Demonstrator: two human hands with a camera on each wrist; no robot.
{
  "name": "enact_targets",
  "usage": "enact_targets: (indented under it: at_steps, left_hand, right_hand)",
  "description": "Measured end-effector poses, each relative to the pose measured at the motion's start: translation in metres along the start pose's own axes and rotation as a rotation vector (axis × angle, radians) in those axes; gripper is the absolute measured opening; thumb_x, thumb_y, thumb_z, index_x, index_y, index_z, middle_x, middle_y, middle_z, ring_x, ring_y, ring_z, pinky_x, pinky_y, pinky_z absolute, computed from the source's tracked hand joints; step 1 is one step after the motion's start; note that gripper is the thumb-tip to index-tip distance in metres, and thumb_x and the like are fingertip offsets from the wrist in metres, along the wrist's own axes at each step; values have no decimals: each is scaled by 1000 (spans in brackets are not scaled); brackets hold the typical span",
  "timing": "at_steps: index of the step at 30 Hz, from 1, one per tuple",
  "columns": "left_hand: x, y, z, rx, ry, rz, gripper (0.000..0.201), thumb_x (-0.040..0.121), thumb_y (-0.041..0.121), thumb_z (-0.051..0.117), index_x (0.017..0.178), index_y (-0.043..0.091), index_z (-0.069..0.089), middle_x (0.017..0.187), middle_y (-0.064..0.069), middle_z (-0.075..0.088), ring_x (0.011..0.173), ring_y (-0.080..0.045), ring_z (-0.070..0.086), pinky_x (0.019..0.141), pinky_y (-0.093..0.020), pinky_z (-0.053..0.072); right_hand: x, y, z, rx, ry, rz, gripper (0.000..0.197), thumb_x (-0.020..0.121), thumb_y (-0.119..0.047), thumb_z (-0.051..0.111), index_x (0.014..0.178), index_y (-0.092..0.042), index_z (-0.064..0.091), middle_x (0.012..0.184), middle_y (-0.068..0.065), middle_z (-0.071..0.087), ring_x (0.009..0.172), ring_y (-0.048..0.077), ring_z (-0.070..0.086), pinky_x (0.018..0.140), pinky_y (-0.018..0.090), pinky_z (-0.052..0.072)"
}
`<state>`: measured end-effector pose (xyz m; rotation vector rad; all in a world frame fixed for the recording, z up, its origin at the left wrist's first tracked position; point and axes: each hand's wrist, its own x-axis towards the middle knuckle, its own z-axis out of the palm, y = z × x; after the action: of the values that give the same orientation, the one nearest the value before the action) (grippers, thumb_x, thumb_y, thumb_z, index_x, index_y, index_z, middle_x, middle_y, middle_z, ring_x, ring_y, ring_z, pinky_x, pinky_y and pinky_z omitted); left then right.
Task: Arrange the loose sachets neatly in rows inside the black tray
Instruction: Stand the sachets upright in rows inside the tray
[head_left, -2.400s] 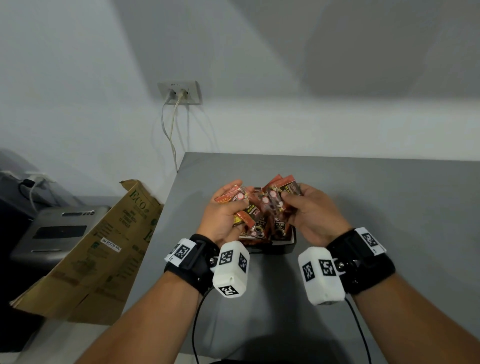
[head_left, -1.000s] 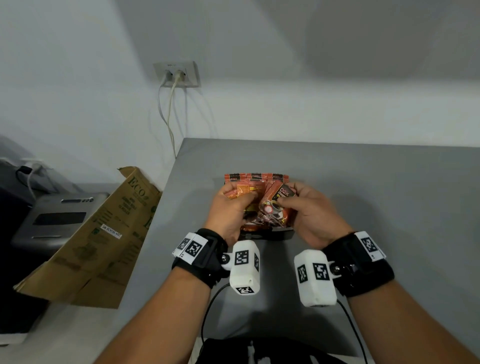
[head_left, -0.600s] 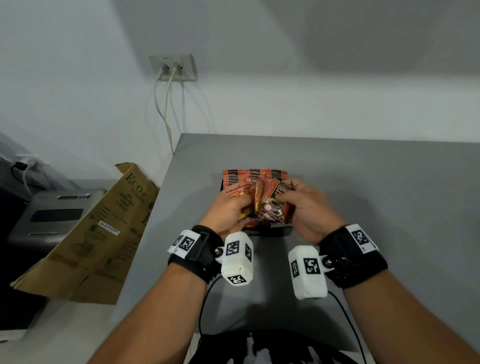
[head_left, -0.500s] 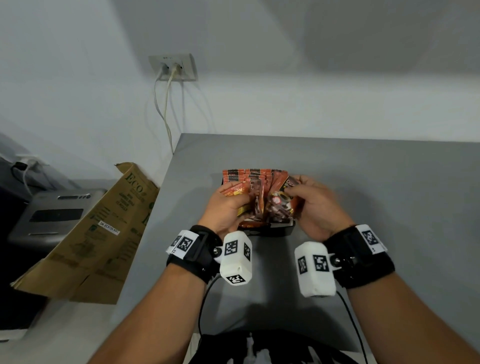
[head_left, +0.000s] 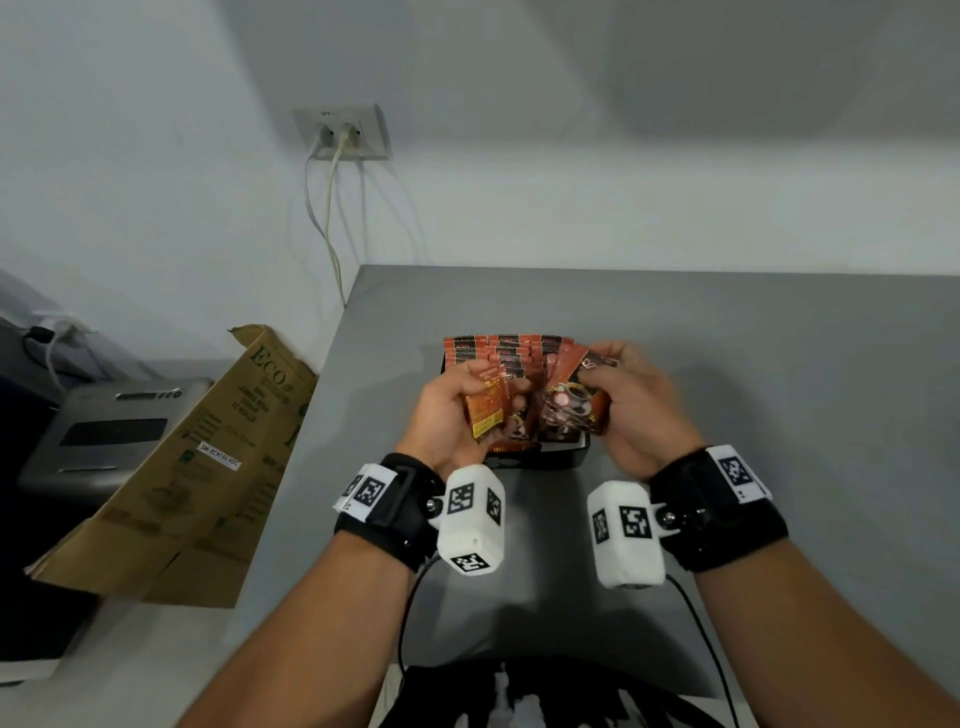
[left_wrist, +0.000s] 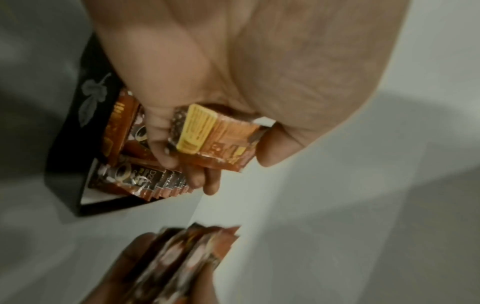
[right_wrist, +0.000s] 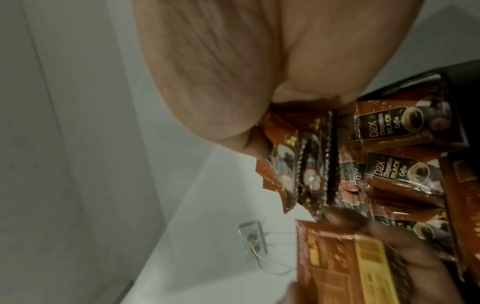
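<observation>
Seen from the head camera, the left hand (head_left: 447, 415) grips a sachet with a yellow panel (head_left: 485, 410) and the right hand (head_left: 631, 405) clamps a fanned bundle of sachets (head_left: 569, 402), both just above the black tray (head_left: 563, 457) on the grey bench (head_left: 753, 415), the bundle's long axis running toward the upright row of sachets (head_left: 501, 348) at the tray's far end. From the left wrist, fingers (left_wrist: 161, 142) curl round the yellow-panel sachet directly over the tray. From the right wrist, the bundle sits beside loose sachets lying flat in the tray, so the right hand seems nearer to the tray's open space.
</observation>
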<state>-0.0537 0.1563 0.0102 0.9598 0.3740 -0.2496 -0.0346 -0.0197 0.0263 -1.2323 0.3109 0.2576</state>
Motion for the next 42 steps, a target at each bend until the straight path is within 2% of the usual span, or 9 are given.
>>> enact_targets:
  at_steps: [3,6,12,16,19,23,28,33,42]
  left_hand:
    - [-2,2,-5,-78,-11,-14,15,65,25,57,79,18,59,76,-5,52,63,-21,47,63,-32,36]
    - [-3,1,-1,-145,2,0,24,68,33,54,86,18,59,78,-4,53,64,-20,50,66,-32,41]
    - [5,-6,4,39,88,53,38,80,-19,53,111,3,57,101,-24,67,82,-33,67,69,-40,55]
    - [-1,-8,15,47,6,-8,42,80,-4,52,121,-16,54,108,-31,62,88,-37,64,76,-45,55]
    - [-3,-5,18,-41,-77,-95,34,86,17,50,102,-2,71,100,-20,70,86,-32,65,81,-42,50]
    - [-3,-9,20,20,-166,-137,46,77,9,67,121,-2,63,115,-21,65,104,-35,63,104,-48,44]
    - [-3,-8,21,-28,-174,-158,27,85,2,48,99,3,71,95,-19,72,80,-31,72,68,-38,60]
    - [-3,-10,23,-8,-136,-179,23,71,3,49,65,4,71,70,-12,68,61,-23,67,59,-29,54]
    - [6,-11,9,31,-96,-29,32,80,-15,46,103,3,60,79,-18,67,67,-27,68,60,-34,57]
  right_hand:
    - [2,-5,-8,107,0,23,31,87,14,40,96,-11,56,97,18,66,77,28,65,69,40,55]
    - [1,-3,-11,144,-13,47,32,84,15,37,95,-9,56,98,19,65,78,30,65,66,40,57]
    - [-5,1,-14,171,-185,6,32,87,18,44,104,-5,58,95,17,69,81,28,68,65,36,58]
    - [-5,5,-10,-169,-191,-107,33,83,13,65,104,-12,67,107,12,72,90,23,71,76,38,58]
    - [-8,6,-5,-331,-153,-192,35,83,4,72,108,-20,71,107,5,74,94,19,72,84,37,59]
    - [-10,7,3,-791,-219,-398,42,89,-20,71,131,-26,65,124,-11,68,109,-3,63,101,22,48]
    - [-17,-10,4,-999,-317,-465,67,84,-27,73,145,-29,48,151,-14,38,141,5,28,121,30,22]
    - [-21,-15,16,-1342,-529,-485,104,63,-33,90,151,-27,35,150,-10,40,138,7,35,119,28,26]
    - [-12,-14,18,-1089,-516,-450,86,70,-31,88,145,-31,46,137,-15,51,126,0,46,109,20,32]
